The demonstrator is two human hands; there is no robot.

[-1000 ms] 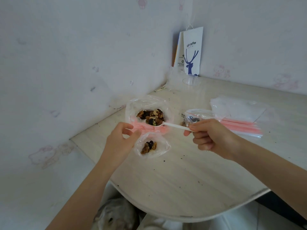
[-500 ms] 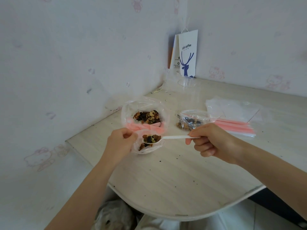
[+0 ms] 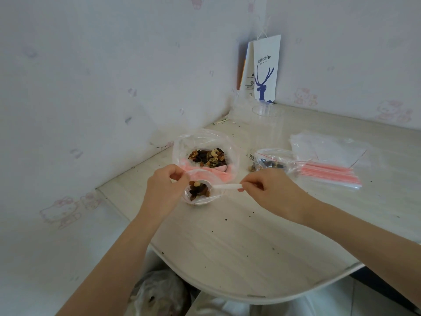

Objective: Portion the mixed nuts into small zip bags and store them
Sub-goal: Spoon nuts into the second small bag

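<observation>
Head: R hand (image 3: 273, 193) holds spoon (image 3: 227, 186) in bag (image 3: 198, 201); L hand (image 3: 164, 190) pinches rim.

paper bag (image 3: 265, 71): upright in corner | clear cup (image 3: 266, 110): just before it | floor bundle (image 3: 159, 293): perhaps plastic

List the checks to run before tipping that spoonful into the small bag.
1. The left hand pinches the small zip bag at its rim, mouth open: ok.
2. The right hand pinches the spoon by the end of its handle: ok.
3. The spoon's bowl sits over the bag's mouth: ok.
4. The spoon's load of nuts has already dropped: cannot tell.
5. The bag's bottom rests on the table: cannot tell.
6. The stack of empty zip bags lies ready to the right: ok.
</observation>
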